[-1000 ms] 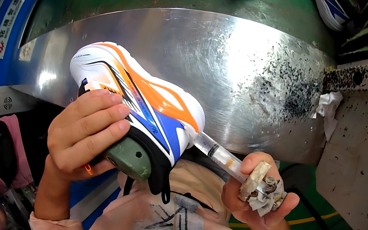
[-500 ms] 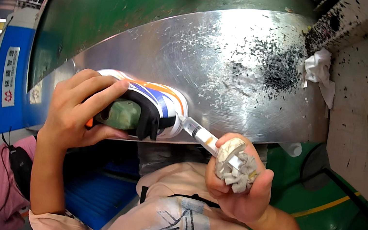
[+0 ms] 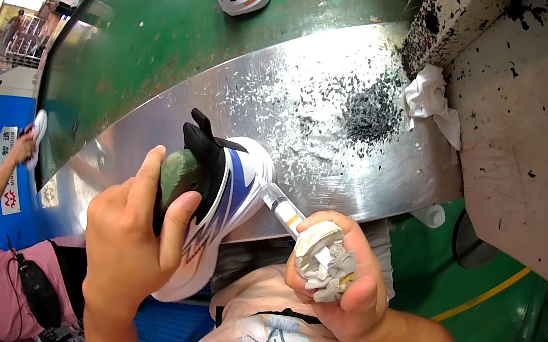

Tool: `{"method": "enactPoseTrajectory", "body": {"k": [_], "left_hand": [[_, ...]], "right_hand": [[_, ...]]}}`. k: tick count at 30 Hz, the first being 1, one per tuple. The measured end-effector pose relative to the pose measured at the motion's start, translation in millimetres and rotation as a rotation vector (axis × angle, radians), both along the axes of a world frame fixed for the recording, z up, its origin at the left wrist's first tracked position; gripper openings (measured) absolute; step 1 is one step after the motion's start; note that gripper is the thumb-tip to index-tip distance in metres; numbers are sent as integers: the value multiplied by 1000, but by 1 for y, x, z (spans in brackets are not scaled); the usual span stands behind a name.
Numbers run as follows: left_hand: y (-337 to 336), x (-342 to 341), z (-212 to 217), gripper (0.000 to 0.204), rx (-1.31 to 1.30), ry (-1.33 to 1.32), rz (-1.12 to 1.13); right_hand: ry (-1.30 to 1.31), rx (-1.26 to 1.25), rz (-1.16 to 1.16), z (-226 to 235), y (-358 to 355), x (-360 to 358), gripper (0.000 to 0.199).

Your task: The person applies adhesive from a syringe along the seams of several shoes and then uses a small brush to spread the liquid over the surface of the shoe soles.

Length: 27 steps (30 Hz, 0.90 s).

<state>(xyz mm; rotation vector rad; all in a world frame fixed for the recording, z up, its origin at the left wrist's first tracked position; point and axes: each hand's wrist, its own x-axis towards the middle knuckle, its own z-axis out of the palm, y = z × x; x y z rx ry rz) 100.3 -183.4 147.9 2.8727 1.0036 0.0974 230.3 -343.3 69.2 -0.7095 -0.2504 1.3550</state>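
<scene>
The shoe [image 3: 228, 200], white with blue and orange stripes, sits on a green last [image 3: 176, 176] in front of your chest, just at the near edge of the metal bench [image 3: 314, 112]; your left hand [image 3: 131, 234] wraps it, fingers pressed on the last and heel, thumb up the side; your right hand [image 3: 342, 285] has its fingers curled tight around a glue-caked syringe [image 3: 309, 239], tip touching the sole edge; keep the shoe braced, squeeze gently, and follow the seam closely.

A single head-worn fisheye camera looks steeply down, close over the hands and the metal surface [image 3: 342, 117], edges bending.
</scene>
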Motion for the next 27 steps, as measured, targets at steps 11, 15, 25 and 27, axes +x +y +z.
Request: {"method": "enactPoseTrajectory", "body": {"k": [11,15,25,27], "left_hand": [[-3,24,2,27,-55,-42,242],[0,16,3,29,-43,-78,240],[-8,-31,-4,65,33,-203,-170],[9,-55,-10,63,-208,-352,-345]], "right_hand": [[-61,185,-29,5,-5,-29,81],[-117,211,8,6,-10,-43,81],[520,-52,-142,-15,26,3,58],[640,-20,-6,-26,52,9,56]]}}
